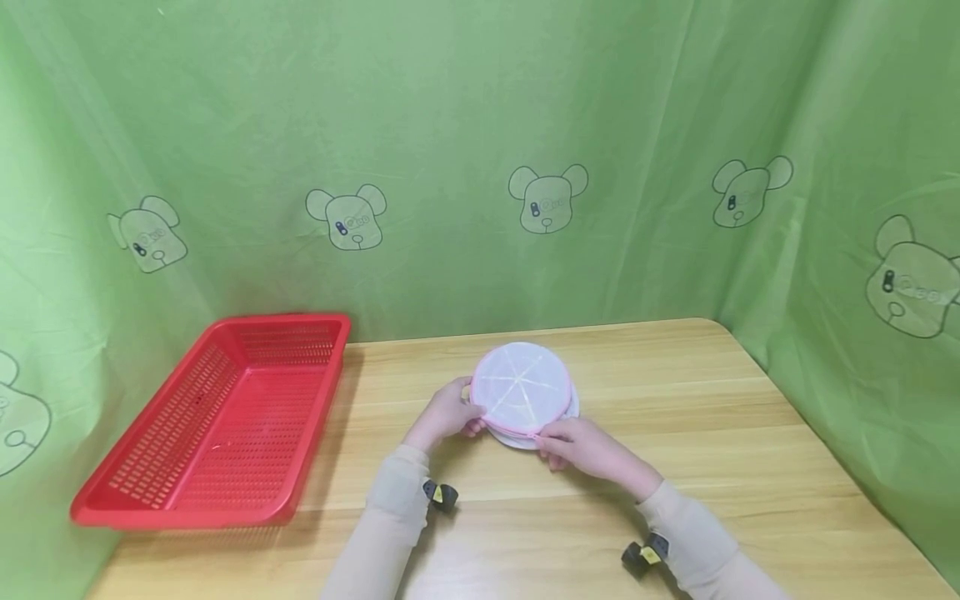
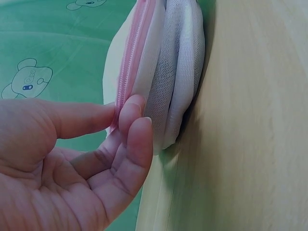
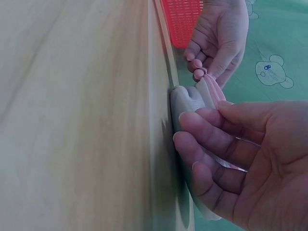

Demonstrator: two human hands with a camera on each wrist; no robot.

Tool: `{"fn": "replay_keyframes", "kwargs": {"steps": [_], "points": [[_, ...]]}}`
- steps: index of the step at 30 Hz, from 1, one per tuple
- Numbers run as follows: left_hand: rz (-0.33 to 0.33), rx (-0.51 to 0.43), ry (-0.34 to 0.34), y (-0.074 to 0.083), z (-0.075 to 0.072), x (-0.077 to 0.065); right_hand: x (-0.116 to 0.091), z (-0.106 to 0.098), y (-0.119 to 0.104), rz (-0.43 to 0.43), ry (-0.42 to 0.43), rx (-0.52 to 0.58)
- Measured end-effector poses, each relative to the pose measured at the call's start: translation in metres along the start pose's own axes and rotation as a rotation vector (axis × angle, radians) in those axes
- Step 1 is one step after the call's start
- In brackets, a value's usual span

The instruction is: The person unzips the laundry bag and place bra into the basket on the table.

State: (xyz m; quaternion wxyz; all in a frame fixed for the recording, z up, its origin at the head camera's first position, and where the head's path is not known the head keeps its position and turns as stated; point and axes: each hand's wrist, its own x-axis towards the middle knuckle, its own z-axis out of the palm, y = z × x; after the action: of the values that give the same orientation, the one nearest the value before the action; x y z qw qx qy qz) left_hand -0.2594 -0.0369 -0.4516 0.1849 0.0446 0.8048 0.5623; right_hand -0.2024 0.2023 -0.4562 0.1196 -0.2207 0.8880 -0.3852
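A round white mesh laundry bag (image 1: 519, 385) with a pink zipper round its rim lies on the table, its top marked with pale spokes. At the bag's left edge, my left hand (image 1: 452, 410) pinches the zippered rim between thumb and fingers. My right hand (image 1: 577, 443) pinches the zipper at the front right edge; its fingertips hide whatever small part they hold. In the left wrist view, the pink zipper (image 2: 130, 67) runs up from the left thumb, and the soft mesh side (image 2: 166, 77) bulges in folds below it.
A red perforated plastic basket (image 1: 307, 450) stands on the left of the wooden table (image 1: 675, 400). Green curtains (image 1: 450, 100) with bear-head prints hang behind and on both sides. Each wrist wears a small black camera (image 1: 442, 497).
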Motion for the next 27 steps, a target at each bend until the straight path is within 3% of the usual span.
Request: {"fn": "replay_keyframes", "kwargs": {"steps": [27], "points": [[0.0,-0.009,-0.009,-0.001,-0.001,0.0,-0.003,-0.012,0.003,-0.013,-0.022,-0.01]]}}
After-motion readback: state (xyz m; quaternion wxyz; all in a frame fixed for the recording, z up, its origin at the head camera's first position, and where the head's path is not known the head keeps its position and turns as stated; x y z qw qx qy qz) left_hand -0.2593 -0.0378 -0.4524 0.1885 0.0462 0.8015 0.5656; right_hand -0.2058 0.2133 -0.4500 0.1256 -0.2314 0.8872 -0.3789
